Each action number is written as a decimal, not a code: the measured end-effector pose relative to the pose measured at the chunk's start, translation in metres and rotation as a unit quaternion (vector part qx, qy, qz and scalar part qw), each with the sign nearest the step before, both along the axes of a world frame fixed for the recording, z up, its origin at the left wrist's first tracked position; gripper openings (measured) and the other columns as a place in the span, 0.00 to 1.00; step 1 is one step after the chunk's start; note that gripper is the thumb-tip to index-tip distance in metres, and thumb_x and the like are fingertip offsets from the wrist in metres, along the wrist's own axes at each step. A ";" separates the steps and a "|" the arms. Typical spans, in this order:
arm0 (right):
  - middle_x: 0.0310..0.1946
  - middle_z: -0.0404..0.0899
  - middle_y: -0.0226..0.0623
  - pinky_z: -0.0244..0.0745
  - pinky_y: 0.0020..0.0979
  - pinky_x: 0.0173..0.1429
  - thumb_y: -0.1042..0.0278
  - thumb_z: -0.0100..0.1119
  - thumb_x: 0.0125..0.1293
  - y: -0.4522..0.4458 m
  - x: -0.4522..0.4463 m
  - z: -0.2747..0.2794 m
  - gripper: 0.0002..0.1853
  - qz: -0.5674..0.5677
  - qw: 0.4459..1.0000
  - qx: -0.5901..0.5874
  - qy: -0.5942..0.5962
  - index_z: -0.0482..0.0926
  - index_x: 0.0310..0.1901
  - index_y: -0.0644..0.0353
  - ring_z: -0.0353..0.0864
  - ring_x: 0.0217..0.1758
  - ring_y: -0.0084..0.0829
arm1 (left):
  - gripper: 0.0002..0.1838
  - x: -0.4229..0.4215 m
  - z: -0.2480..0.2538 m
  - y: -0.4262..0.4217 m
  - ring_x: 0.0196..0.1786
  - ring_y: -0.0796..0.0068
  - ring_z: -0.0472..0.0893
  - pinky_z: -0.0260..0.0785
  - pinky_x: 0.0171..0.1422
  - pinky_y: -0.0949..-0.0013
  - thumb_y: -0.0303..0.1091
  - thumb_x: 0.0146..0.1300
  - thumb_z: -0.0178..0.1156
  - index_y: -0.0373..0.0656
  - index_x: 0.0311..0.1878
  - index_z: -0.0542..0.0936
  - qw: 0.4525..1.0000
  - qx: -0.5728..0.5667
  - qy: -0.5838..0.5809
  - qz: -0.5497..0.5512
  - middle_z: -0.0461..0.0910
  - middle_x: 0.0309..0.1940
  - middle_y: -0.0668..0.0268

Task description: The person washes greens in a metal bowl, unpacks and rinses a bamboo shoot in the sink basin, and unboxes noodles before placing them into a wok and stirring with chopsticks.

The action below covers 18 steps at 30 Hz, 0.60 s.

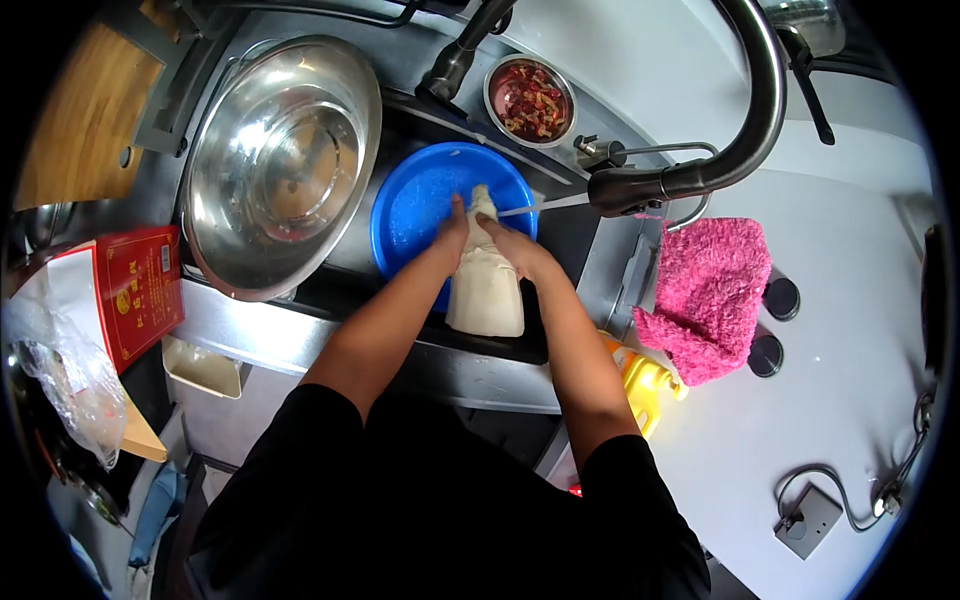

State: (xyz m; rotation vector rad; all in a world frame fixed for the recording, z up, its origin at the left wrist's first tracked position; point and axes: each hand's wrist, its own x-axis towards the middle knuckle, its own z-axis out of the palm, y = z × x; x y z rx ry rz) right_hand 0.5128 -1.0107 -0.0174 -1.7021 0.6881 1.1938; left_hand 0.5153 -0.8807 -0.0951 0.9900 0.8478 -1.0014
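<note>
A cream-coloured, cone-shaped piece that looks like a peeled bamboo shoot [485,295] is held over the blue basin [400,215], its narrow tip pointing away from me and its wide, flat base towards me. My left hand [452,238] grips its left side with the thumb extended forward. On the other side my right hand [510,245] is closed around it, thumb across the top near the tip. Water runs from the faucet [625,192] in a thin stream towards the tip. The undersides of both hands are hidden.
A large steel bowl [215,190] leans at the sink's left. Behind the basin stands a small steel bowl [568,120] of reddish pieces. To the right are a pink cloth [710,300] and a yellow bottle [645,385]; a red box [140,295] sits left.
</note>
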 end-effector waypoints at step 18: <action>0.41 0.83 0.37 0.78 0.33 0.49 0.43 0.56 0.73 -0.004 0.009 -0.028 0.28 -0.259 0.927 0.129 -0.239 0.79 0.58 0.62 0.83 0.43 0.31 | 0.36 -0.025 0.033 0.026 0.45 0.54 0.87 0.80 0.54 0.50 0.67 0.66 0.58 0.41 0.58 0.80 0.887 -0.456 0.044 0.058 0.86 0.45 0.53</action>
